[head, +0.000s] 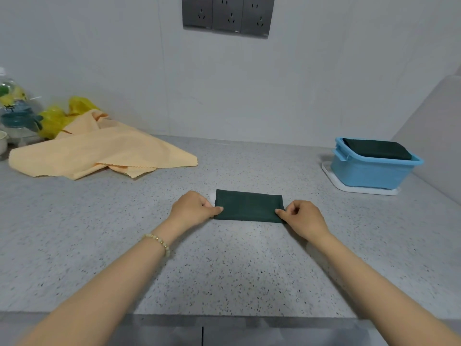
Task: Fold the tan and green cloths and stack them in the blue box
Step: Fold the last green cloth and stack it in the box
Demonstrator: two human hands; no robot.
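On the speckled counter [237, 265], green cloth [248, 205] pinched between left hand [193, 208] and right hand [304, 218]

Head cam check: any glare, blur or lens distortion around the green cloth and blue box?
Head view: light soft and even, no hard shadows on the countertop; green cloth sharp; wide-angle bending tilts the blue box and the wall sockets; the countertop's near edge is blurred.

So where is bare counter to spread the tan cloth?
Between the tan cloth and the blue box, behind the green cloth; also the near counter between the forearms. Far left corner, with bottle and yellow bag, is crowded.
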